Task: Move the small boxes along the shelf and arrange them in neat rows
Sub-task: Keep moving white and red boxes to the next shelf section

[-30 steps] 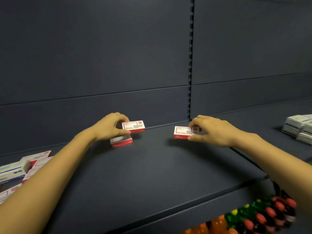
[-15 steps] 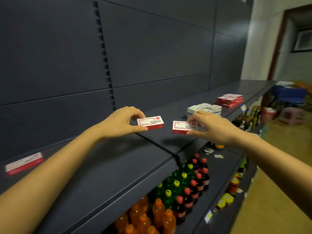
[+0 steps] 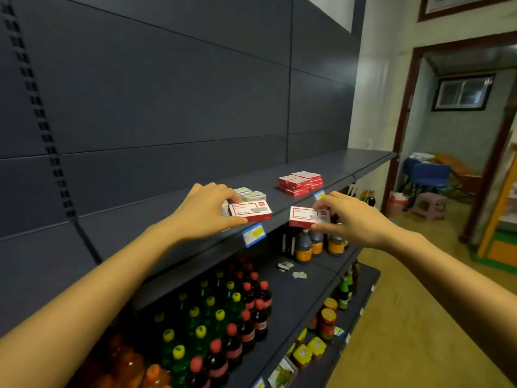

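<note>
My left hand [image 3: 205,211] grips a small red-and-white box [image 3: 249,211] between fingers and thumb, above the dark shelf [image 3: 167,214]. My right hand [image 3: 351,218] pinches a second red-and-white box [image 3: 307,217], held in the air just past the shelf's front edge. Behind the left box sits a group of white boxes [image 3: 251,195]. Farther right on the same shelf lies a stack of red-and-white boxes [image 3: 300,182].
Blue price tags [image 3: 253,233] hang on the shelf's front edge. Lower shelves hold soda bottles [image 3: 223,317], dark sauce bottles [image 3: 303,245] and jars [image 3: 327,320]. At the right is an open doorway with a blue chair [image 3: 428,175] and a stool [image 3: 428,204].
Both hands lifted their boxes off the shelf and carried them rightward along it; my view swung right, bringing the white and red stacks and the doorway closer.
</note>
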Tool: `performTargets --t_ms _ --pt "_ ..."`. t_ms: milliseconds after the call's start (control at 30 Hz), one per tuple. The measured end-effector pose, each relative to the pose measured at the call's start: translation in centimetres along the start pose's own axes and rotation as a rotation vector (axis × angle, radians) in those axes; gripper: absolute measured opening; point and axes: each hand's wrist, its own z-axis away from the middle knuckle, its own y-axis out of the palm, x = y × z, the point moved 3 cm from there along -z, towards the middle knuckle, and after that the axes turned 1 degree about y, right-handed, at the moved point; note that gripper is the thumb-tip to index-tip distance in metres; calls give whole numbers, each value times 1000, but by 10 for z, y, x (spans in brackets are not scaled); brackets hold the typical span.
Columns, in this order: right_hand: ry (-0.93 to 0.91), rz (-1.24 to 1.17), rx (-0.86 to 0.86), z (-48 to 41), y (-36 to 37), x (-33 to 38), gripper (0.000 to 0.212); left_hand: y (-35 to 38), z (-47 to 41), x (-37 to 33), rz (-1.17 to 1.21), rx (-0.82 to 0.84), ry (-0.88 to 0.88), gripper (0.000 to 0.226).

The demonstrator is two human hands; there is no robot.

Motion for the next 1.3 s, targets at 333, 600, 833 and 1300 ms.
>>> performTargets --t_ms 333,600,833,1300 --pt "-19 -24 32 -26 10 -109 45 45 -87 -45 -29 23 -74 41" --pt "-55 -72 35 -88 30 -172 48 79 -165 -36 -76 56 -151 43" --pt "-101 -119 48 -172 37 -216 48 106 -237 -15 -47 66 -250 42" --pt "-278 -252 76 -289 69 -265 42 160 -304 8 -53 108 -472 41"
